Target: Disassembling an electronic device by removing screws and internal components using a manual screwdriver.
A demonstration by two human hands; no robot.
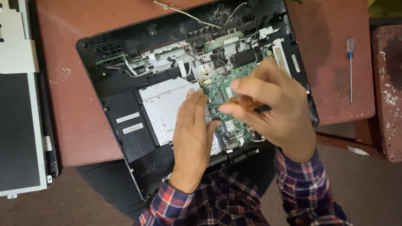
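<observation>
Right fingers: the right hand (278, 111) pinches an amber-handled screwdriver (247, 103); the thumb and curled fingers (249, 85) close around the handle, which lies across them with its dark end pointing right. The tip is hidden behind the hand.
Left fingers: the left hand (192, 133) lies flat and holds nothing, its fingers held straight and close together, their tips resting on the silver plate (164, 104) at the edge of the green circuit board (222, 89).
Screwdriver position: between the right thumb and forefinger, directly above the circuit board, just right of the left fingertips.
Laptop base: the opened black laptop base (125, 129) lies tilted on the surface, its near edge overhanging toward the person; the circuit board, white connectors and thin wires show inside.
Loose cable: a thin grey cable (172, 8) with a small connector runs from the top of the base onto the surface.
Surface: a worn reddish-brown surface (76, 128) carries the base.
Left side: a detached screen panel (3, 120) with a silver frame lies flat, well apart from the hands.
Right side: a second, clear-handled blue-banded screwdriver (351, 68) lies alone near the right edge of the surface.
Sleeves: both arms wear red, blue and white plaid sleeves (233, 207).
</observation>
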